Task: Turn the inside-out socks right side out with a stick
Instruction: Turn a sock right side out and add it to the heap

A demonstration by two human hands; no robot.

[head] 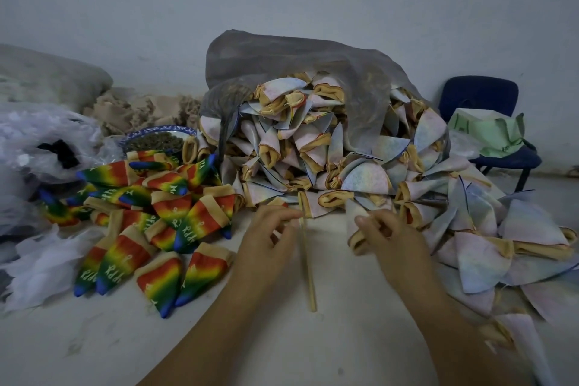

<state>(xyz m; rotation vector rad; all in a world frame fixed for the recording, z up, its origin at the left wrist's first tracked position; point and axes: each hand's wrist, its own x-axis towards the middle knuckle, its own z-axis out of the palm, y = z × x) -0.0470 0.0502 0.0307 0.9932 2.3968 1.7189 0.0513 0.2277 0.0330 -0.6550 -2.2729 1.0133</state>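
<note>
The fingers of the left hand (pixel 269 236) pinch the stick (pixel 308 273) and those of the right hand (pixel 390 236) grasp a pale sock (pixel 353 212) just beside it, so open the cuff wide and guide it straight over the tip.

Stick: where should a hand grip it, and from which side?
Pinch the stick across its bare middle shaft, coming from the left. It is thin and points toward the sock pile, which crowds its far end; the right hand, holding a pale sock, blocks the right.
</note>
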